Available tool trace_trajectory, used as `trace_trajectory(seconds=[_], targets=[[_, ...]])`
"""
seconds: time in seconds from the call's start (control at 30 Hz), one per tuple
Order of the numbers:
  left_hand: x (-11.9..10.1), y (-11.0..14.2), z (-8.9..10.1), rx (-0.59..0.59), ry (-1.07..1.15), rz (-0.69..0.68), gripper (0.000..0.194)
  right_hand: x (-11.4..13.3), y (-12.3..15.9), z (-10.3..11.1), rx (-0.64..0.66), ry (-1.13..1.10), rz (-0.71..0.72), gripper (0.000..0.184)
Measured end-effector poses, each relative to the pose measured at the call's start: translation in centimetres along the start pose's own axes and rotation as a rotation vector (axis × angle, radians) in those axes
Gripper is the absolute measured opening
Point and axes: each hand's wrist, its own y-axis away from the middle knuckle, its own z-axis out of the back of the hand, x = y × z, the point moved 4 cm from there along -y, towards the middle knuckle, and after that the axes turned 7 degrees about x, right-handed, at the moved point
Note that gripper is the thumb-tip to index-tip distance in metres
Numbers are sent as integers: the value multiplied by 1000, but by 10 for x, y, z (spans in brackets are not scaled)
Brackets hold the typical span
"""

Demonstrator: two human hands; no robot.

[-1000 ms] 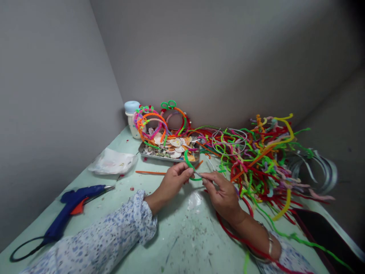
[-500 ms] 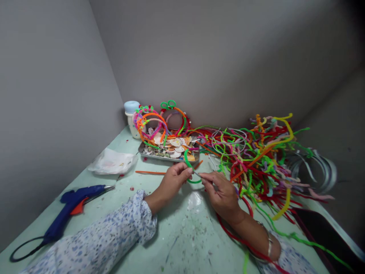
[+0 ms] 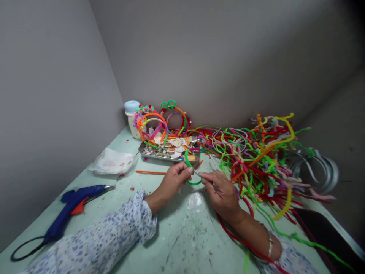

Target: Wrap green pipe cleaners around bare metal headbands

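Note:
Over the middle of the table, my left hand (image 3: 178,176) pinches a thin curved headband (image 3: 187,158) wrapped in green pipe cleaner. Its upper part curls above my fingertips, and a bare grey stretch shows between the two hands. My right hand (image 3: 221,192) is closed, thumb and finger pressed at that grey part. A loop of green pipe cleaner (image 3: 194,183) hangs just below, between my hands. Beneath my right wrist runs a long red pipe cleaner (image 3: 228,233). What lies inside my curled right fingers is hidden.
Behind stands a metal tray (image 3: 159,157) of shells with decorated headbands, beside a blue-lidded bottle (image 3: 132,118). Left lie a plastic bag (image 3: 112,161) and a blue glue gun (image 3: 67,213). Right are a pipe cleaner heap (image 3: 256,160), bare metal headbands (image 3: 327,173) and a dark flat object (image 3: 325,232).

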Motion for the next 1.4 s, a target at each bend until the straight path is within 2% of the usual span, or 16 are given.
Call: trace_trajectory(seconds=[0.87, 1.07, 1.2, 1.4], targets=[[-3, 0, 1, -32, -26, 25, 29, 4, -1, 0, 34, 78, 87, 23], [-5, 1, -1, -50, 27, 48, 27, 4, -1, 0, 43, 88, 85, 23], [-1, 2, -1, -8, 109, 76, 29, 2, -2, 0, 16, 48, 43, 20], [5, 1, 3, 29, 142, 27, 19, -2, -2, -2, 34, 34, -5, 20]])
